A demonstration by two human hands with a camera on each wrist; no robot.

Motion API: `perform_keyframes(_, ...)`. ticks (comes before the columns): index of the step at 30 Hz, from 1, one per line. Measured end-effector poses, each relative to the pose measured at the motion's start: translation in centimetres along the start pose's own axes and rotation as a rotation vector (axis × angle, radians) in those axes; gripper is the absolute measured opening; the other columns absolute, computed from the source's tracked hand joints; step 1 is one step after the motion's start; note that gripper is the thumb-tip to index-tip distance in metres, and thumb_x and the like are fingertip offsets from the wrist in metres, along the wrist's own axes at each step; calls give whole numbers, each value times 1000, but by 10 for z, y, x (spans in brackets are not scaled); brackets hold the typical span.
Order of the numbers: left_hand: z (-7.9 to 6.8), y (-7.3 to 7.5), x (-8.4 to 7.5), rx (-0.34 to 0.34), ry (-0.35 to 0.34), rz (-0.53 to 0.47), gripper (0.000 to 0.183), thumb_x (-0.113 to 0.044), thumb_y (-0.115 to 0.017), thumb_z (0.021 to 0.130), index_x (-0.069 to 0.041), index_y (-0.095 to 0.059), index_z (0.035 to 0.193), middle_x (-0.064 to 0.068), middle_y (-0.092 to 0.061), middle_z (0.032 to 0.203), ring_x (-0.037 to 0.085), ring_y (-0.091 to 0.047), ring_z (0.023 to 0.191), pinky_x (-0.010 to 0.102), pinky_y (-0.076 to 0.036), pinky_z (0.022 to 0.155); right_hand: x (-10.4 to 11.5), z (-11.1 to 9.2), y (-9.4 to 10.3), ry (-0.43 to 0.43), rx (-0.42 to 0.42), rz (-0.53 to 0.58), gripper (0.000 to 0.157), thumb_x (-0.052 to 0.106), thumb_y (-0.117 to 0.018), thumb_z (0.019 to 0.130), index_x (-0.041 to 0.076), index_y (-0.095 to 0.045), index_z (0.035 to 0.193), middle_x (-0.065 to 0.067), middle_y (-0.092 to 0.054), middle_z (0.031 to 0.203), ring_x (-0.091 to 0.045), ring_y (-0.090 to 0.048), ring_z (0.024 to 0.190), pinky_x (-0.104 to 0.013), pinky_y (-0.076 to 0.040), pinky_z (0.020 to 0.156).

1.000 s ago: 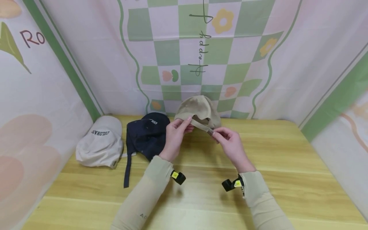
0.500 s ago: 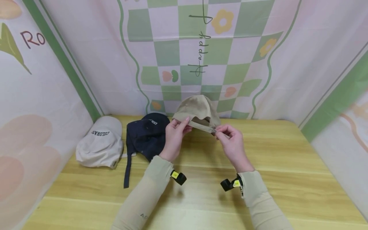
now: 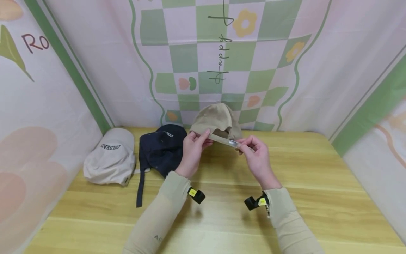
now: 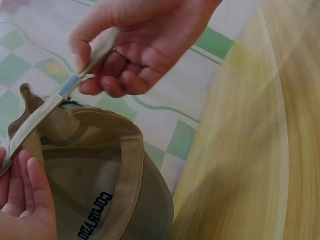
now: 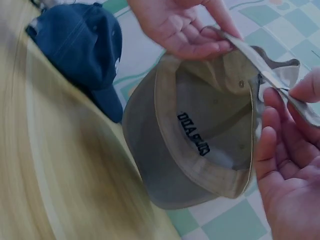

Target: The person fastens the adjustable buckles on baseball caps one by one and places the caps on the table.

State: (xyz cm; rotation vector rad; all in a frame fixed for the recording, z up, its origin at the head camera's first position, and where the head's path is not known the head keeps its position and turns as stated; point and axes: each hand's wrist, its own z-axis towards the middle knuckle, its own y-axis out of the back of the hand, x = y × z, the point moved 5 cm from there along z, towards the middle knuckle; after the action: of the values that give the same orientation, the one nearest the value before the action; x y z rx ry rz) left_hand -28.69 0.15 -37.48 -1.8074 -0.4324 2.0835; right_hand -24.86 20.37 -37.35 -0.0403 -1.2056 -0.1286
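Note:
A khaki baseball cap (image 3: 213, 118) is held up near the back of the table, its rear opening and strap towards me. My left hand (image 3: 191, 152) pinches the band where the strap (image 3: 219, 138) starts on the left. On the other side my right hand (image 3: 257, 160) pinches the strap just past its metal buckle (image 4: 69, 86), between thumb and fingers. Taut between both hands, the strap runs almost straight. A strap end shows beyond the right fingers. Dark lettering (image 5: 194, 134) is visible inside the cap in the right wrist view.
To the left on the wooden table (image 3: 219, 225) lie a navy cap (image 3: 163, 150) with a strap hanging loose and an off-white cap (image 3: 111, 158) with dark lettering. A checkered cloth backdrop (image 3: 210, 60) stands right behind the khaki cap.
My right hand has shifted slightly right along the strap. The buckle now shows bright beside its fingers, and a strap end sticks out past them. My left hand stays in place.

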Motion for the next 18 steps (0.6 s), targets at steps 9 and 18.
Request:
perform_keyframes(9, 0, 1, 0, -10, -11, 5, 10, -9, -72, 97, -2, -66, 97, 6, -70, 83, 15, -66, 73, 26, -58, 71, -8, -2, -6, -79, 153, 27, 6, -4, -61, 98, -7, -62, 103, -7, -73, 86, -14, -67, 75, -24, -56, 67)
perform_keyframes(18, -4, -3, 3, 20, -11, 10, 11, -9, -73, 96, -2, -66, 95, 6, -71, 82, 16, -67, 73, 28, -59, 73, -11, -1, -6, -100, 52, 0, 7, 0, -65, 97, -7, -67, 98, 0, -70, 84, -13, -64, 77, -23, -54, 68)
